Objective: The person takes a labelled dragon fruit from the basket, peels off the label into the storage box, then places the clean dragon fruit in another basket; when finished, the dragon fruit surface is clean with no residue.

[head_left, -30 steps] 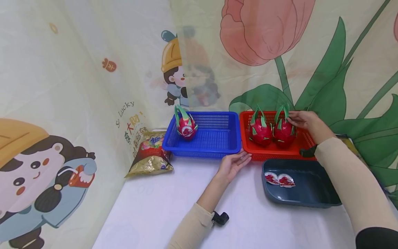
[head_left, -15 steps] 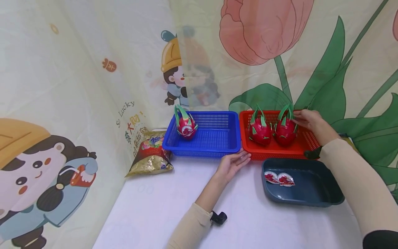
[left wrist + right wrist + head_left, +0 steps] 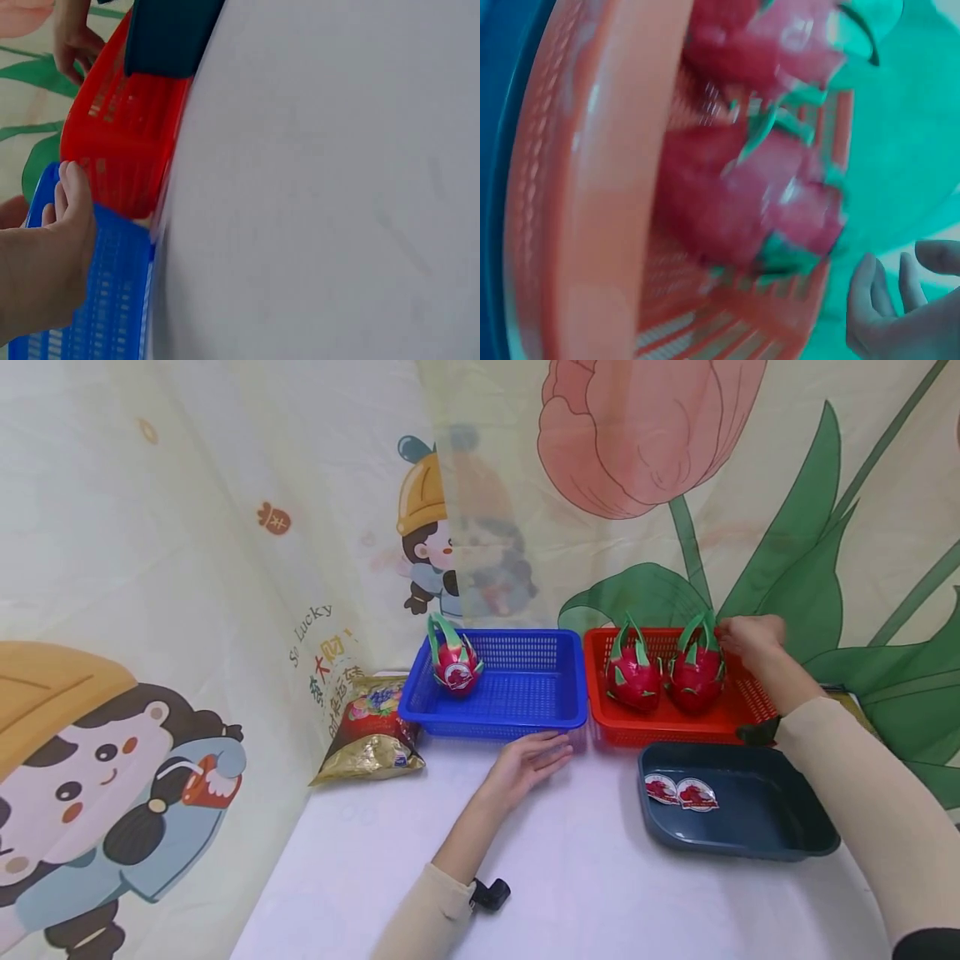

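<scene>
Two dragon fruits stand in the red basket (image 3: 727, 714), a left one (image 3: 633, 677) and a right one (image 3: 694, 681), green leaf tips upward. My right hand (image 3: 752, 637) is just right of the right fruit's leaves, over the basket's far rim. In the right wrist view its fingers (image 3: 862, 289) are loosely bent and hold nothing. A third dragon fruit (image 3: 457, 668) with a round sticker sits at the left end of the blue basket (image 3: 517, 693). My left hand (image 3: 525, 766) is in front of that basket's near right corner, fingers extended, holding nothing.
In front of the red basket stands a dark blue-grey tray (image 3: 780, 810) with two round fruit stickers (image 3: 697, 795) at its left end. A gold and red snack bag (image 3: 373, 731) leans beside the blue basket. A printed curtain (image 3: 337, 485) hangs behind the baskets.
My right hand has come off the right dragon fruit's leaves and shifted slightly right. My left hand has drawn back leftward from the corner between the baskets. The right fruit has shifted slightly rightward.
</scene>
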Motion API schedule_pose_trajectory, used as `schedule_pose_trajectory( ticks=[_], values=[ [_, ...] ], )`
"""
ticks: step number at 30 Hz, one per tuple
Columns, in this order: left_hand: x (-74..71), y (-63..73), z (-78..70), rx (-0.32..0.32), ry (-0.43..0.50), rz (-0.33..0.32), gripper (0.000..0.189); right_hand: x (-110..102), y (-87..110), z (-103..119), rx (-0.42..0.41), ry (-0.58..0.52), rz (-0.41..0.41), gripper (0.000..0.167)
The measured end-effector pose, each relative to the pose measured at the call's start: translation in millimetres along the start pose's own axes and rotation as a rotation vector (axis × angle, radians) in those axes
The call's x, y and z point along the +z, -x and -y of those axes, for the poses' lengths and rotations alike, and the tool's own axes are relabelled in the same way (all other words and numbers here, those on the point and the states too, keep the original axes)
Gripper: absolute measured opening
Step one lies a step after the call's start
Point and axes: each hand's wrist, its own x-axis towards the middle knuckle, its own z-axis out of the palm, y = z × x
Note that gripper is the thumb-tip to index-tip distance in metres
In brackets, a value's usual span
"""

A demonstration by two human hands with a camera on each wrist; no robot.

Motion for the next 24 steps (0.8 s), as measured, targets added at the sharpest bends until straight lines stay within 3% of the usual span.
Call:
schedule_pose_trajectory(
  ticks=[2, 4, 8, 13, 18, 24],
  values=[
    [-9.2, 5.9, -7.0, 0.012, -0.004, -0.021, 0.040, 15.5, 2.8, 4.0, -0.052, 0.032, -0.008, 0.047],
    [-17.5, 11.4, -13.4, 0.037, 0.002, -0.042, 0.034, 32.9, 5.2, 9.1, -0.105, 0.062, 0.037, 0.049],
    [-33.5, 21.3, -24.4, 0.088, 0.025, -0.071, 0.020, 70.6, 13.3, 22.7, -0.166, 0.125, 0.257, 0.048],
    [-48.8, 31.1, -38.3, 0.153, 0.068, -0.129, 0.011, 123.3, 25.5, 38.7, -0.161, 0.177, 0.436, 0.053],
    [-58.5, 34.2, -49.2, 0.222, 0.101, -0.194, 0.008, 171.3, 31.4, 42.7, -0.159, 0.201, 0.500, 0.052],
    [-69.4, 35.7, -55.7, 0.290, 0.138, -0.247, 0.009, 226.7, 32.7, 41.2, -0.112, 0.145, 0.591, 0.048]
  ],
)
